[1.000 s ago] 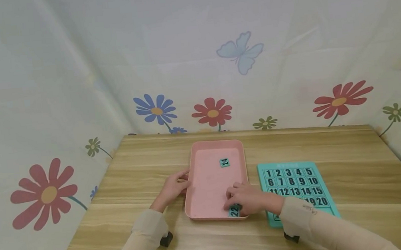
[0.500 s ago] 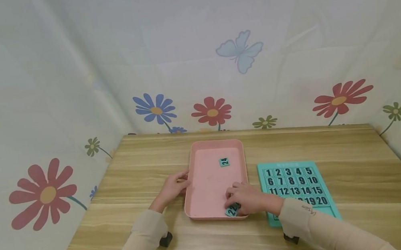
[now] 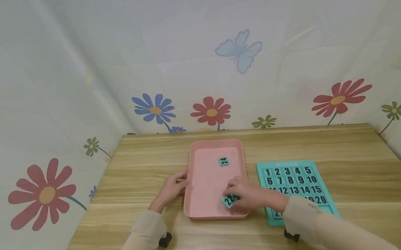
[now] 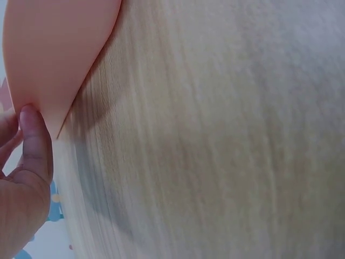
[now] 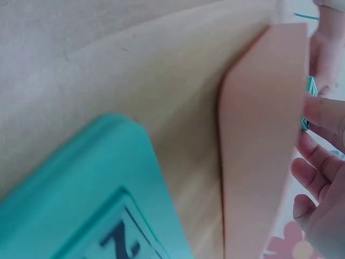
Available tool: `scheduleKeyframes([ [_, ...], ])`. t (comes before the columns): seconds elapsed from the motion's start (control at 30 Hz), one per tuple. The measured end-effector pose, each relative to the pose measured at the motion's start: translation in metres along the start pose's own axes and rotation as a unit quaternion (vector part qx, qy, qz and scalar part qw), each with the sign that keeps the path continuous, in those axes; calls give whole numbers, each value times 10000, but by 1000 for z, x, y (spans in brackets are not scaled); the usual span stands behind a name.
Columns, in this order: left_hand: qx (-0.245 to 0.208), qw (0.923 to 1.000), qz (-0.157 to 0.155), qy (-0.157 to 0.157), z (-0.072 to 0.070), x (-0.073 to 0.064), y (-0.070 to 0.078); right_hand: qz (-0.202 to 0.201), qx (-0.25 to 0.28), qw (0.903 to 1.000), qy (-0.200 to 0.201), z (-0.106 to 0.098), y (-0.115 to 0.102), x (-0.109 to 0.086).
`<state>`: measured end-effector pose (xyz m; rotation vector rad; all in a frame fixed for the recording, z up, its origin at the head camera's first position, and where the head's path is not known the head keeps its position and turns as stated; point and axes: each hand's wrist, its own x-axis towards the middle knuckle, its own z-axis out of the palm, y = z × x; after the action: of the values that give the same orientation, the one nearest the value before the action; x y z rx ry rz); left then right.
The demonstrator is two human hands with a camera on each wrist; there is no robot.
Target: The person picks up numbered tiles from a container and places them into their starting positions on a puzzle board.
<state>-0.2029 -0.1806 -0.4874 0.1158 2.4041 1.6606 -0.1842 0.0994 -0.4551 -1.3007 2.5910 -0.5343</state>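
Observation:
In the head view my left hand (image 3: 172,191) holds the left rim of a pink tray (image 3: 188,182). The left wrist view shows the thumb (image 4: 35,137) on the tray's outer wall, with other fingers beyond the rim. Over the tray's near right part, my right hand (image 3: 245,194) pinches a teal number tile (image 3: 228,200) marked 22. Part of another numbered tile shows right behind it, mostly hidden by the fingers. A tile marked 24 (image 3: 224,161) lies in the tray's far part. In the right wrist view, the tray wall (image 5: 264,124) covers much of the held tile.
Right of the tray lies a teal number board (image 3: 287,166) with rows of numbered tiles; my right forearm (image 3: 340,224) covers its lower part. Both stand on a wood-grain table (image 3: 145,158). A flower-printed cloth (image 3: 173,63) hangs behind the table.
My right hand has lifted the 22 tile slightly up and turned it from lying sideways to slanted; part of a second tile now shows beside it. My left hand stays on the tray.

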Motion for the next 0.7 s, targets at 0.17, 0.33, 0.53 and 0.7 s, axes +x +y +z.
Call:
scheduleKeyframes([
  [0.17, 20, 10000, -17, 56, 1, -1, 1, 106, -221, 9994, 230, -14, 2, -9],
  [0.33, -81, 10000, 0, 45, 2, -3, 6, 265, -281, 9982, 468, -28, 3, -24],
  [0.53, -92, 9999, 0, 77, 3, -1, 3, 650, 110, 9962, 578, -39, 12, -46],
  [0.7, -32, 9998, -106, 182, 5, -1, 4, 854, 31, 9938, 714, -44, 20, -67],
])
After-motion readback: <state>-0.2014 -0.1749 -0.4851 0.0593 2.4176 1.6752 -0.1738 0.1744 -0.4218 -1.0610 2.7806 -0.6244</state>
